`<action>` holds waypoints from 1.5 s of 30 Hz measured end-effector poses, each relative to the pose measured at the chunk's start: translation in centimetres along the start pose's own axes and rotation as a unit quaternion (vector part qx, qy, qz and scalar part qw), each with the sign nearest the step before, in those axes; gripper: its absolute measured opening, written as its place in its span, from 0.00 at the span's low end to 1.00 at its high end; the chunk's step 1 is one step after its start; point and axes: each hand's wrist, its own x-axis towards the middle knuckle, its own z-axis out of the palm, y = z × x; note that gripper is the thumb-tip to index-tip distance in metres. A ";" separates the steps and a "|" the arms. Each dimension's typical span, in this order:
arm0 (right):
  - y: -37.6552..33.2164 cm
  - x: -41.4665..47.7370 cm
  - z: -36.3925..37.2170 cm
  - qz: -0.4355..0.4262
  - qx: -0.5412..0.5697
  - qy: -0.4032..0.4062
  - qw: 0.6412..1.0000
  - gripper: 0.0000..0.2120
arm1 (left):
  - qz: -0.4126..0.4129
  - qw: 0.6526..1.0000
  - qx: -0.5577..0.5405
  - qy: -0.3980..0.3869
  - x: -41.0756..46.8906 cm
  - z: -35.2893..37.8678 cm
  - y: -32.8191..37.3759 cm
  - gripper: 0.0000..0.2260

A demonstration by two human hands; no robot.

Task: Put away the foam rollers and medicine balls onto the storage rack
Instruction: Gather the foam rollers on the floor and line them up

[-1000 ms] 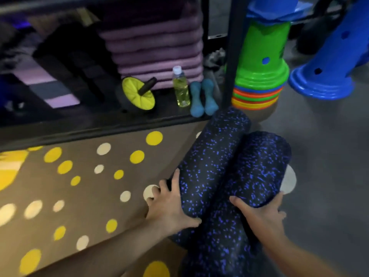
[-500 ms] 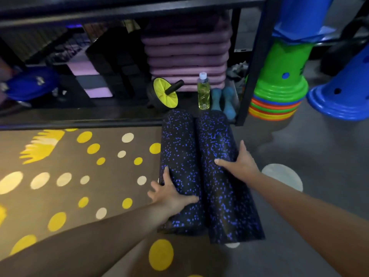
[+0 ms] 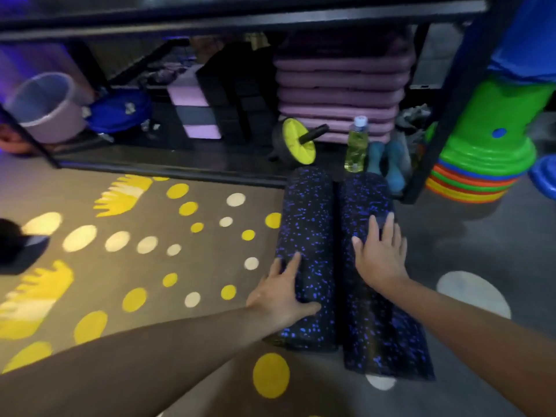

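On the dotted floor (image 3: 144,284) before the storage rack (image 3: 240,18), the left hand (image 3: 282,293) rests flat-fingered on the left foam roller (image 3: 307,224), the right hand (image 3: 379,260) likewise on the right foam roller (image 3: 367,203).

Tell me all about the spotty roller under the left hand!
The left roller is a long black cylinder speckled blue, foam by its look. It lies on the floor, far end reaching the rack, close beside the right roller. The left hand rests spread on its near part, thumb across the top.
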 end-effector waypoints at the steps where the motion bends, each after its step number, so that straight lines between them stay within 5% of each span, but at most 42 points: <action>1: -2.0 -0.2 0.2 -0.061 -0.009 0.001 0.998 0.30 | 0.027 0.999 0.007 0.017 -0.8 -1.0 -0.4 0.46; 5: -14.4 -1.0 2.8 -0.183 0.044 -0.076 0.979 0.26 | -0.008 0.991 -0.018 0.130 -4.7 -7.5 -6.5 0.22; 9: -26.5 -3.6 8.1 -0.299 0.025 -0.121 0.946 0.26 | -0.163 0.968 -0.055 0.182 -10.8 -14.1 -18.4 0.21; 15: -38.3 -8.0 14.2 -0.365 0.013 -0.175 0.914 0.24 | -0.309 0.924 -0.044 0.220 -19.1 -20.7 -35.2 0.20; 23: -56.8 -12.5 17.2 -0.346 -0.028 -0.217 0.913 0.24 | -0.467 0.813 -0.124 0.324 -25.8 -29.7 -55.0 0.39; 30: -71.4 -16.1 20.5 -0.390 -0.082 -0.267 0.877 0.28 | -0.604 0.769 -0.159 0.133 -32.0 -24.6 -65.5 0.74; 34: -75.9 -15.1 26.6 -0.416 -0.114 -0.278 0.859 0.32 | -0.624 0.756 -0.070 0.187 -31.9 -23.7 -69.4 0.73; 45: -92.0 -8.9 44.7 -0.432 -0.233 -0.197 0.849 0.74 | -0.625 0.752 -0.059 0.202 -32.2 -22.5 -74.2 0.72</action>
